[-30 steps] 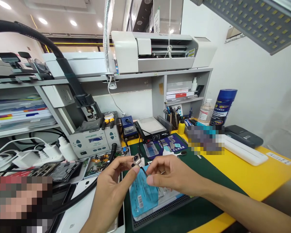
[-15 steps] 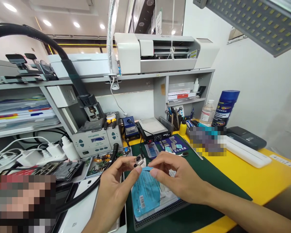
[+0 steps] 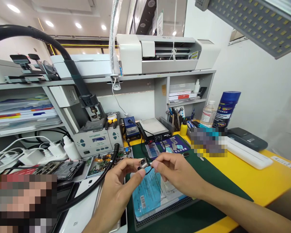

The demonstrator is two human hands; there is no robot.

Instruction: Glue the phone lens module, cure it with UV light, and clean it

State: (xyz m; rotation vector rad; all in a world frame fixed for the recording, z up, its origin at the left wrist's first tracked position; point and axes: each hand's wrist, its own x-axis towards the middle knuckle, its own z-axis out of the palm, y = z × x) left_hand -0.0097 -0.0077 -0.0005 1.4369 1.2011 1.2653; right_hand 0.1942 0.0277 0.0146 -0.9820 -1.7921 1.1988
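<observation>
My left hand (image 3: pixel 121 184) pinches a small camera module (image 3: pixel 143 162) with dark lenses between thumb and fingertips, held above the green mat (image 3: pixel 208 181). My right hand (image 3: pixel 177 174) meets it from the right, its thumb and forefinger pinched on the thin black flex strip (image 3: pixel 149 170) that hangs off the module. Below both hands lies an opened phone with a blue battery (image 3: pixel 146 192) facing up on a dark ribbed pad (image 3: pixel 165 212).
A white phone (image 3: pixel 84 207) and a black hose (image 3: pixel 94 184) lie to the left. Behind stand a grey rework station (image 3: pixel 97 140), a parts tray (image 3: pixel 99 161), a heating plate (image 3: pixel 152 127), a blue spray can (image 3: pixel 226 108) and a clear bottle (image 3: pixel 207 113). A white bar (image 3: pixel 247 152) lies on the yellow desk.
Both hands have risen slightly and drawn closer together. My right fingertips have moved from beside the module onto its black flex strip. The view has shifted a little.
</observation>
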